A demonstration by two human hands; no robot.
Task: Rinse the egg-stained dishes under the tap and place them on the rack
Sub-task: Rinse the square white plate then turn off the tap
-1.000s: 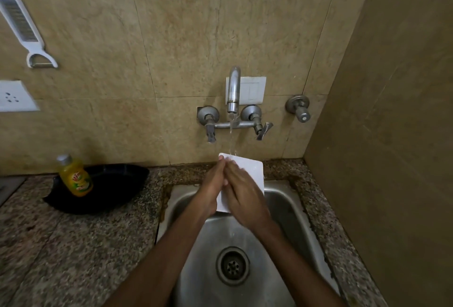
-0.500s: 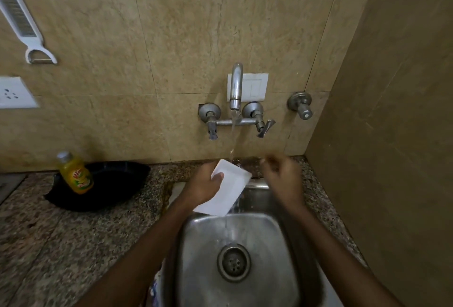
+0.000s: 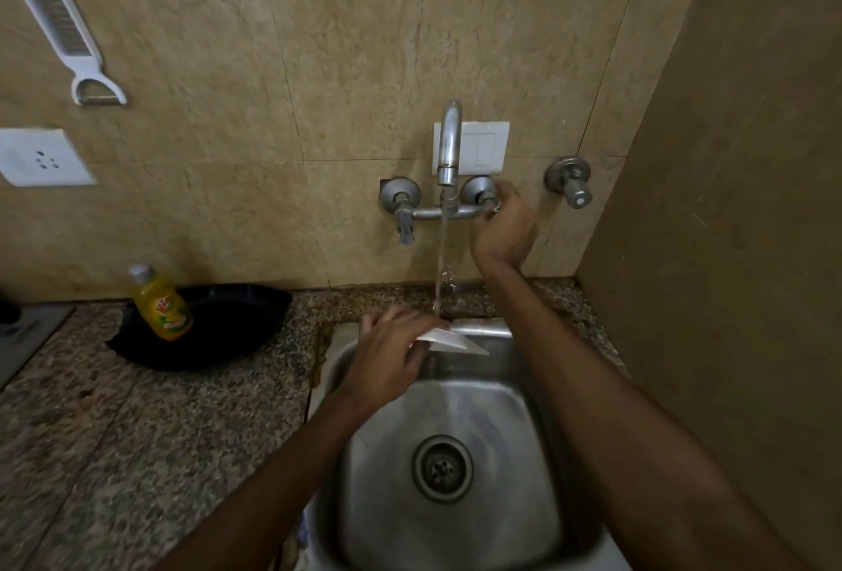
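White and nearly flat, the dish (image 3: 451,339) sat under the stream (image 3: 441,260) at the sink (image 3: 483,327) back rim, gripped by the left hand (image 3: 392,358), the right hand (image 3: 501,231) above it curled round the tap valve (image 3: 478,191).

Red logo on label of yellow bottle (image 3: 160,304), too blurred to read

Domestic kitchen. Indicators: a steel sink (image 3: 501,411) set into a speckled granite desk (image 3: 136,434), a wall-mounted tap (image 3: 449,142) with running water, beige wall tiles (image 3: 319,46), a yellow dish-soap bottle (image 3: 161,304) in a black tray (image 3: 228,320), and a white grater-peeler (image 3: 57,23) hung above a socket (image 3: 43,158).
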